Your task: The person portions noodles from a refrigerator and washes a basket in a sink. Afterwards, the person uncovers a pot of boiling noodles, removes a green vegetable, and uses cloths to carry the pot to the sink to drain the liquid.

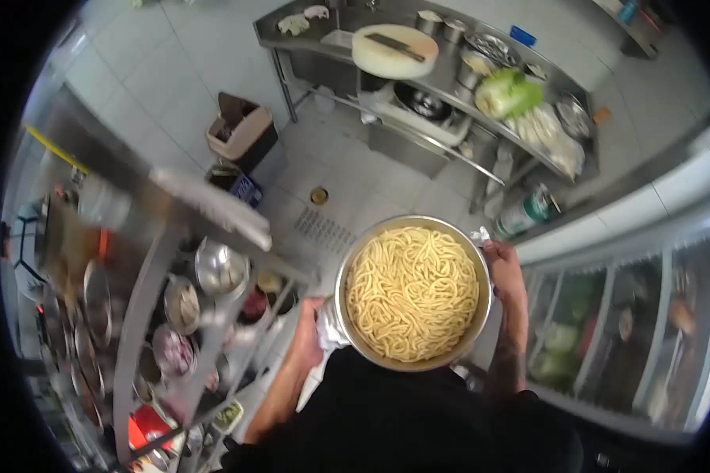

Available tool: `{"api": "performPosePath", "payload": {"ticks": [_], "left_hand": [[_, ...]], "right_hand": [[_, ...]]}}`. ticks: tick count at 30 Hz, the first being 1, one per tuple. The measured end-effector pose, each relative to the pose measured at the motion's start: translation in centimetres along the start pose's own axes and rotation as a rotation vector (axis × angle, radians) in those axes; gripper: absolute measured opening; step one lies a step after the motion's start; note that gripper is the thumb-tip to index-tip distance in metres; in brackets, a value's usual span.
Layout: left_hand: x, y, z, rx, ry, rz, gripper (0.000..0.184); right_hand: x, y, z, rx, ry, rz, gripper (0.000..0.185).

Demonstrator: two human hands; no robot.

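A round metal pot full of pale yellow noodles is held in front of my body, above the floor. My left hand is closed at the pot's left side, on a handle that seems wrapped in white cloth or foil. On the opposite side, my right hand grips the other handle, where a bit of silvery wrapping shows. Both hands' fingers are partly hidden, and the pot stays roughly level between them.
Ahead stands a steel counter with a round cutting board, a knife and a cabbage. A bin sits on the floor. Left is a rack with bowls; right, a glass-front fridge.
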State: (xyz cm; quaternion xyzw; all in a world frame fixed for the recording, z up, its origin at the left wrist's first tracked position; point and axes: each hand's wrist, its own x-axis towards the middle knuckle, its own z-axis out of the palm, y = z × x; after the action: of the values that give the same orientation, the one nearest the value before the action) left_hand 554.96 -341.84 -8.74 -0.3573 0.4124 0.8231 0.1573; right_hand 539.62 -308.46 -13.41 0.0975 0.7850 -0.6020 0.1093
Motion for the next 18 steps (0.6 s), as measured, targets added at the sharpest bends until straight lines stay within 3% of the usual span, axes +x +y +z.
{"api": "performPosePath", "payload": {"ticks": [2, 5, 10, 14, 16, 18], "left_hand": [[4.7, 1.0, 0.7, -0.091, 0.002, 0.12, 0.049], [8.7, 5.9, 1.9, -0.161, 0.103, 0.123, 0.049], [17.8, 15.8, 3.5, -0.158, 0.304, 0.262, 0.047], [23.1, 26.9, 4.3, -0.169, 0.29, 0.234, 0.047], [25.5, 33.6, 5.4, -0.025, 0.419, 0.263, 0.046], [29.1, 39.9, 5.2, -0.029, 0.331, 0.28, 0.047]], "right_hand": [[6.8, -2.6, 1.3, -0.011, -0.05, -0.016, 0.033], [16.0, -6.0, 4.7, -0.24, -0.106, -0.114, 0.03], [31.6, -12.4, 11.6, -0.173, -0.254, -0.112, 0.033], [42.3, -16.5, 17.2, -0.016, -0.284, -0.085, 0.03], [45.1, -19.8, 19.6, 0.051, -0.297, -0.074, 0.031], [49.2, -23.5, 21.5, 0.051, -0.293, -0.059, 0.031]]}}
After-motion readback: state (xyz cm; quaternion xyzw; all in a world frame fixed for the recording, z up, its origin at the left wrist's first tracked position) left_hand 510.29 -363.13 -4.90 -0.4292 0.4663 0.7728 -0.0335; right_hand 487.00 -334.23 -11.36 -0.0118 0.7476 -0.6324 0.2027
